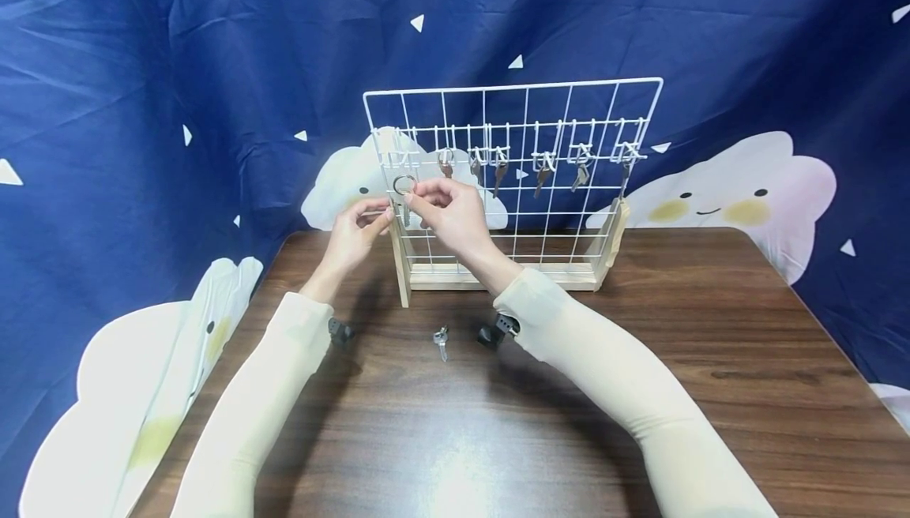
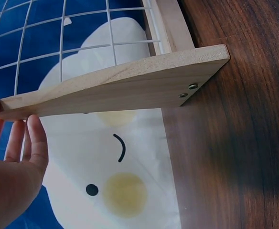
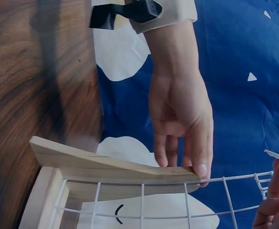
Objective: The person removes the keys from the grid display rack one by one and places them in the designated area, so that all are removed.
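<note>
My left hand (image 1: 351,235) holds the upper end of the wooden side support (image 2: 115,90) of a white wire grid rack (image 1: 512,87), thumb on one face and fingers on the other. My right hand (image 1: 458,214) is raised in front of the rack's left end and pinches a metal key ring (image 1: 404,177). A silver key (image 3: 276,155) is on that ring, beside the fingertips in the right wrist view. The leftmost wire hook (image 1: 400,161) on the grid is just above the ring. Another silver key (image 1: 441,342) lies on the table in front of the rack.
Several keys on rings hang from hooks along the grid, among them a brown key (image 1: 501,174) and a silver key (image 1: 580,177). The rack's wooden base (image 1: 498,277) stands on the dark wooden table (image 1: 711,392). A blue cloud-patterned curtain (image 1: 249,68) is behind.
</note>
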